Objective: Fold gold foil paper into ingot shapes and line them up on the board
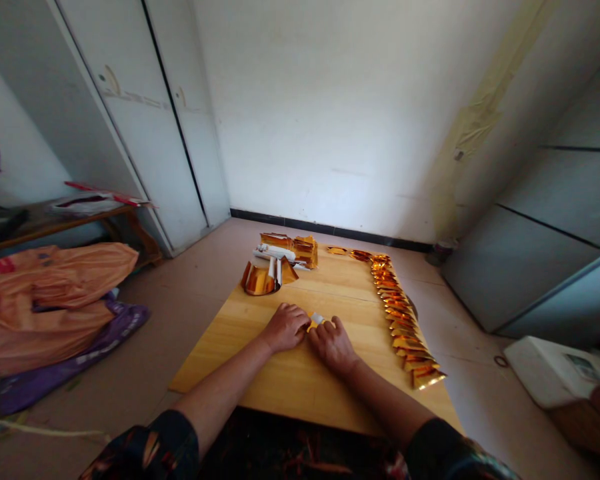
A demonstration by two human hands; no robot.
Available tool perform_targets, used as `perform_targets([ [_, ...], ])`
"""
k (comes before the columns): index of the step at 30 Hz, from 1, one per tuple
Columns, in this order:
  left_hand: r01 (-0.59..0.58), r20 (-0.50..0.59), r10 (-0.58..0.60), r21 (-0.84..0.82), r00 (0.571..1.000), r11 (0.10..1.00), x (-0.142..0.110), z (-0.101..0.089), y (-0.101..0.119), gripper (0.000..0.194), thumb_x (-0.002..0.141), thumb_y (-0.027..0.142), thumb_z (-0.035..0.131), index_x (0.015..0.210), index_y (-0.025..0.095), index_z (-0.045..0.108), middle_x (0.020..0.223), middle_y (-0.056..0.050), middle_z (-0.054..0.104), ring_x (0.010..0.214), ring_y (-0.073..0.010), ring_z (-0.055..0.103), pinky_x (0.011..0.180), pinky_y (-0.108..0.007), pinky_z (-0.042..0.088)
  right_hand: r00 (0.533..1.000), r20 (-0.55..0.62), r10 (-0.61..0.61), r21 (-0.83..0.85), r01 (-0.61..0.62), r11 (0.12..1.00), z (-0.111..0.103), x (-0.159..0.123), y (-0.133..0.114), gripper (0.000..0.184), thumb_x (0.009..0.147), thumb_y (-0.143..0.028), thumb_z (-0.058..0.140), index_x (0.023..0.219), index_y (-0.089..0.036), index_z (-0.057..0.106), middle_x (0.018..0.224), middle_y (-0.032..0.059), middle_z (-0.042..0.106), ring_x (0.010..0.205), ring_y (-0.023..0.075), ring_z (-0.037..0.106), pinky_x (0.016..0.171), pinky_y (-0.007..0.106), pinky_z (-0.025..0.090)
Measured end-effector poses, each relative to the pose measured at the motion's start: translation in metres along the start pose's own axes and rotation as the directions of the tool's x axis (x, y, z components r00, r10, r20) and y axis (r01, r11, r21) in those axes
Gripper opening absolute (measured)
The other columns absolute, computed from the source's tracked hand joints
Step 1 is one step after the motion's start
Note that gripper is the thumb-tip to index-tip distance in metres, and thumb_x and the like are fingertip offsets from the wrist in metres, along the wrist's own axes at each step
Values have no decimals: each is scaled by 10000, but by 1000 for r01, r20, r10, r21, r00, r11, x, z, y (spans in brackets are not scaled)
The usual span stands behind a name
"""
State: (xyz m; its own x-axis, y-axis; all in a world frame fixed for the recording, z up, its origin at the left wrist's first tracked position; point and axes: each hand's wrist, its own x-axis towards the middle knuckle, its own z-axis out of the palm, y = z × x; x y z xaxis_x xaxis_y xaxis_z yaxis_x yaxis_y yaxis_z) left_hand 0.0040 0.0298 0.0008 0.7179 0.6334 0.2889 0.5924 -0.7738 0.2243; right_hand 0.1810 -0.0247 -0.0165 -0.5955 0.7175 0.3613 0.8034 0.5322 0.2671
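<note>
Between my hands, close to the middle of the wooden table (pixel 340 287), is a small piece of gold foil paper (pixel 319 320) with its white backing showing. My left hand (pixel 287 327) has its fingers curled on the paper's left end. On the right end, my right hand (pixel 331 343) pinches it with bent fingers. My fingers hide much of the piece. Along the table's right side runs a long row of folded gold foil pieces (pixel 403 320), overlapping one another. At the far left lie curved gold foil sheets (pixel 260 279) and a pile of gold sheets (pixel 307 248).
Left of the table, an orange bag (pixel 55 280) and a purple bag (pixel 80 357) lie by a low wooden bench (pixel 130 217). A white box (pixel 545 367) stands at the right. Pale cabinets (pixel 145 113) and a wall (pixel 330 120) close off the far side.
</note>
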Motion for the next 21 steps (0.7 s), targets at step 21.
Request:
perform_targets([
  [21, 133, -100, -157, -213, 982, 968, 1, 24, 10, 207, 800, 71, 503, 883, 203, 639, 851, -35, 670, 850, -171, 577, 800, -298, 439, 848, 141, 511, 276, -529, 802, -4, -17, 7, 188, 899, -150, 468, 802, -164, 629, 810, 49, 622, 795, 154, 524, 708, 248, 317],
])
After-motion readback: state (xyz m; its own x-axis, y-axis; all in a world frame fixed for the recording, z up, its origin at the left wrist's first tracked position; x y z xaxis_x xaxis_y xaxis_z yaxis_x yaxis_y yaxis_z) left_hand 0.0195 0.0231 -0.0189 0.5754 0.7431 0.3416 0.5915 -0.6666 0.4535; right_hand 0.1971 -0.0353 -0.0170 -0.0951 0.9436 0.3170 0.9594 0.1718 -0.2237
